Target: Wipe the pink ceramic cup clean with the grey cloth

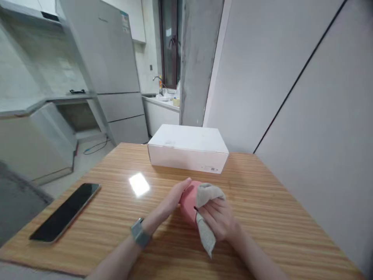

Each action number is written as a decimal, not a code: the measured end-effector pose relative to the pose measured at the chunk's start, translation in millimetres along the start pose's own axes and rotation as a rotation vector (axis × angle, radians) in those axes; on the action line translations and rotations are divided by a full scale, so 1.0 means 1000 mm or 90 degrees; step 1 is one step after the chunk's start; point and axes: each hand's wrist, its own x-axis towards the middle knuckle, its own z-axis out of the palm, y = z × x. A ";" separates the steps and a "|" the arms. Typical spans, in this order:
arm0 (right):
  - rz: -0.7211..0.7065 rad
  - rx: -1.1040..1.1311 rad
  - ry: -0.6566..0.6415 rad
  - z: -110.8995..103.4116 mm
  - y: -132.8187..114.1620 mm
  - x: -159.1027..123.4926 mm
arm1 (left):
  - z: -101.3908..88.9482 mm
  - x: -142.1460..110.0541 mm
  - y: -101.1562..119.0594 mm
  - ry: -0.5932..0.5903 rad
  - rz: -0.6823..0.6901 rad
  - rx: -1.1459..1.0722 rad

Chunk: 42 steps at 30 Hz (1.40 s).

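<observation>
Head view: a pink rounded item (189, 204), prob. a bowl, sits just below ctr. frame, btwn a person's two bare hands, over a wood-grain table (279, 217). The left hand (175, 194) cups its left side, thumb up near the upper edge, fingers mostly out of sight; the right hand (218, 217) is bent round a pale, ribbed cloth (206, 233) and presses it to the item's right side, one fold looping up over the knuckles, a loose corner hanging toward bottom ctr. Fingertips under the cloth can't be made out. By the look of it, the item is light, stiff & smooth, prob. plastic or similar, so apt to slip if damp; best hold is prob. a wide grip round the outer wall, as the left hand has it. Cloth looks soft & limp, easiest pinched in a bunch. Count: 1 pink item, 1 cloth, 2 hands, 1 watch (140, 233) w/ gray band on the left wrist. Farther out: 1 white box (188, 138), small print on its front, at mid-frame behind the hands; 1 dark-screened phone (68, 212), lower left; 1 fridge (119, 58), upper left; 1 faucet (160, 83) & 1 window (171, 46), upper ctr.
</observation>
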 end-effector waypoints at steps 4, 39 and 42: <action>-0.001 0.008 -0.004 -0.002 0.000 -0.001 | -0.003 -0.002 -0.001 -0.069 0.057 0.071; 0.231 0.098 0.014 -0.001 0.015 -0.016 | -0.003 0.000 -0.004 -0.109 0.201 0.094; 0.301 0.110 0.074 -0.002 0.015 -0.017 | -0.003 -0.001 -0.003 -0.173 0.201 0.017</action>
